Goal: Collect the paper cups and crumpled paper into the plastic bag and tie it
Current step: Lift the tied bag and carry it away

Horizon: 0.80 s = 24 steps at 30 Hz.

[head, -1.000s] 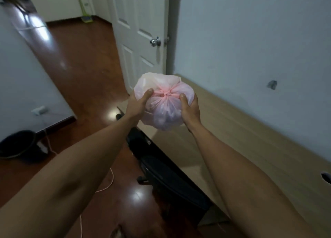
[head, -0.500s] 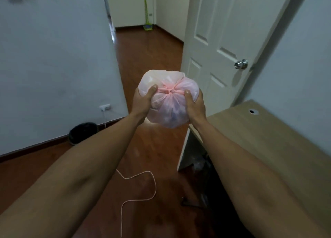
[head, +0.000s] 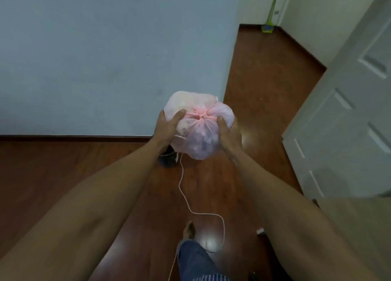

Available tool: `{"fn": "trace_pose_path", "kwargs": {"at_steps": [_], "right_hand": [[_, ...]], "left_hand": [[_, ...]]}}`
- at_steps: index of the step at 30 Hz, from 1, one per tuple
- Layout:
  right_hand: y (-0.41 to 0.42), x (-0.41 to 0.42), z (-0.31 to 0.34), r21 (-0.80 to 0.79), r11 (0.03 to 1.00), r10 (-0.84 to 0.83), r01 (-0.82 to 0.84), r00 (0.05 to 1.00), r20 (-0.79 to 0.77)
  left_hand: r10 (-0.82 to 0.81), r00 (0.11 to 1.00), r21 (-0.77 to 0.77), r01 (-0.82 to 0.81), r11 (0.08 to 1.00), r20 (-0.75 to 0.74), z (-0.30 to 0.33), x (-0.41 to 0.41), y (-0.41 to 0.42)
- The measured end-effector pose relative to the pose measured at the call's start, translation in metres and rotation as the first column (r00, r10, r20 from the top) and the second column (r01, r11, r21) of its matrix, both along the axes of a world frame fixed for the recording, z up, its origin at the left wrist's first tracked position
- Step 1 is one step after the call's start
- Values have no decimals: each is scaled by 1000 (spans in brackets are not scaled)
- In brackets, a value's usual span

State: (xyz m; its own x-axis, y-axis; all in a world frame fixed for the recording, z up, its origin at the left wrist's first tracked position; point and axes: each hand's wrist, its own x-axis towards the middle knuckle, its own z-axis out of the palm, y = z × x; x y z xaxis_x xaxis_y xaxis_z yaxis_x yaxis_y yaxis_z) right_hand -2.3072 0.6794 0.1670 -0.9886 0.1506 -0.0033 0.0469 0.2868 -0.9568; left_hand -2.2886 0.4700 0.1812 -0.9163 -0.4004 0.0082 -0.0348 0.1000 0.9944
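Observation:
A pale pink plastic bag (head: 197,125), full and knotted at its top, hangs in the air in front of me above the floor. My left hand (head: 166,128) grips its left side, thumb up near the knot. My right hand (head: 229,132) grips its right side, thumb also by the knot. Pale shapes show faintly through the plastic; the cups and paper cannot be told apart inside.
A dark bin (head: 168,158) stands on the wooden floor below the bag, mostly hidden by my left wrist. A white cord (head: 190,208) snakes across the floor. A white door (head: 347,115) is at right, a desk corner (head: 359,217) at lower right, my foot (head: 189,230) below.
I have turned left, away from the desk, with the tied bag held in both hands. The bin now lies right under the bag; the desk has slid to the frame's lower right.

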Motion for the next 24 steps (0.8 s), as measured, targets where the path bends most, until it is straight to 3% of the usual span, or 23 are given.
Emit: {"fn": "trace_pose_path", "kwargs": {"at_steps": [6, 10, 13, 24], "right_hand": [[-107, -89, -30, -9, 991, 137, -137, 989, 49], [-161, -148, -41, 2, 982, 190, -191, 976, 106], [-191, -182, -50, 20, 980, 194, -196, 977, 93], [-269, -279, -132, 77, 986, 133, -150, 974, 186]], "left_hand": [[91, 993, -41, -88, 995, 77, -27, -69, -106], [185, 959, 60, -202, 978, 214, -37, -116, -153], [244, 932, 54, -267, 962, 267, -43, -143, -174], [146, 918, -127, -105, 986, 368, -128, -243, -252]]}}
